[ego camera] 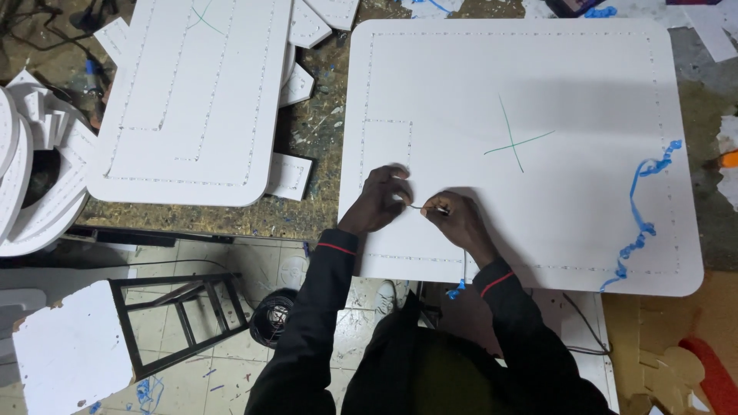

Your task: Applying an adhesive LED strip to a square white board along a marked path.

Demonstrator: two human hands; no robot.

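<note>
A large white board point(538, 92) with rounded corners lies on the workbench; rows of small holes run along its edges and a green cross point(513, 144) is drawn near its middle. My left hand point(378, 201) rests on the board's near left part, fingers pinched at one end of a thin wire or needle point(421, 207). My right hand point(453, 221) pinches the other end, just right of the left hand. A blue ribbon point(642, 219) curls along the board's right side, and a blue scrap point(457, 290) hangs at the near edge below my right wrist.
A second white perforated board point(192, 100) lies at the left, with small white offcuts point(290, 175) beside it. Curved white pieces point(31, 207) are stacked at the far left. Below the bench stand a black metal stool frame point(181, 319), a white panel point(69, 350) and a dark coil point(273, 317).
</note>
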